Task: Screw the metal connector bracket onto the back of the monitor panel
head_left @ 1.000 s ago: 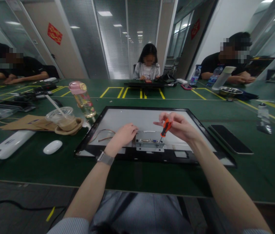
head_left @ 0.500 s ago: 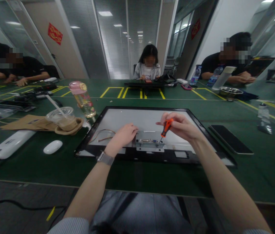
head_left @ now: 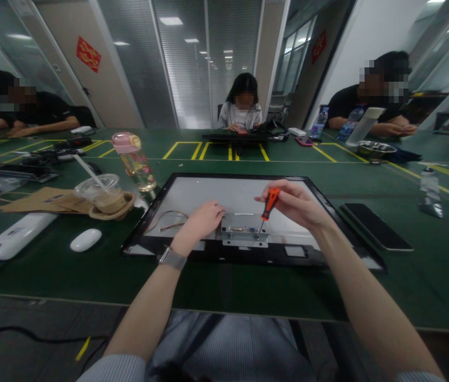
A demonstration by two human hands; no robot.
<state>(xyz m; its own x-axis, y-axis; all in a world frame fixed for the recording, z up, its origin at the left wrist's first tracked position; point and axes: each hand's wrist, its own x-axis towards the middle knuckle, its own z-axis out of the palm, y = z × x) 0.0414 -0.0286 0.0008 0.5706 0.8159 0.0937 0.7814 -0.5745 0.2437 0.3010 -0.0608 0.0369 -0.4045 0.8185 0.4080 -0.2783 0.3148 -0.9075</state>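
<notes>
A black-framed monitor panel (head_left: 192, 193) lies back-up on the green table in front of me. A small metal connector box (head_left: 243, 233) with ports sits on its near edge. My right hand (head_left: 293, 204) is closed round an orange-handled screwdriver (head_left: 267, 204), whose tip points down at the box's right end. My left hand (head_left: 204, 220) rests curled against the box's left side, touching the panel. Thin coloured wires (head_left: 166, 218) loop on the panel to the left of that hand.
A white mouse (head_left: 85, 240) and a white device (head_left: 11, 237) lie at the left. A plastic cup with straw (head_left: 99, 191) and a pink-lidded bottle (head_left: 134, 159) stand behind them. A dark phone (head_left: 375, 227) lies at the right. Three other people sit at the table's far sides.
My right hand has closed its fingers round the screwdriver and turned it, the handle standing a little more upright. My left hand has stayed put.
</notes>
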